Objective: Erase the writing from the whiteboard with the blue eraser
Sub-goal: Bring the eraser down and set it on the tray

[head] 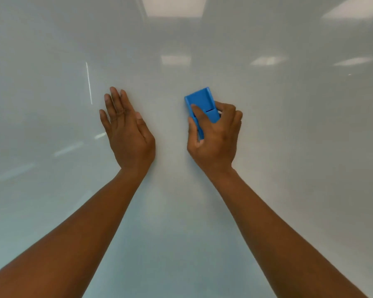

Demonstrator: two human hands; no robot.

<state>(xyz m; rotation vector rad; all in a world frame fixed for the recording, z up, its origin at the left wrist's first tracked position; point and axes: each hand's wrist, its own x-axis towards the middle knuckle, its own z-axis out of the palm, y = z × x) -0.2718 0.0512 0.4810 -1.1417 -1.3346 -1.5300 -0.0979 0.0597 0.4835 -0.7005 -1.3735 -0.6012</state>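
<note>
Holding the blue eraser [202, 106] against the whiteboard [289, 147], the right hand [213, 136] has its fingers curled around it. The thumb runs along the eraser's left edge, one finger lies across its blue back, and the other fingers wrap its right side. The eraser is tipped a little, with its top end poking out above the hand. It sits near the middle of the board.

Just to the left, well apart from the eraser, the left hand [125, 130] is open. Its fingers are straight and close together, pointing up, and it seems to rest flat on the board, holding nothing. Both bare arms reach up from the bottom corners.

The board looks shiny and white, with soft shapes of ceiling lights [174, 6] showing in it. A thin pale line [89, 82] stands upright left of the open hand.
</note>
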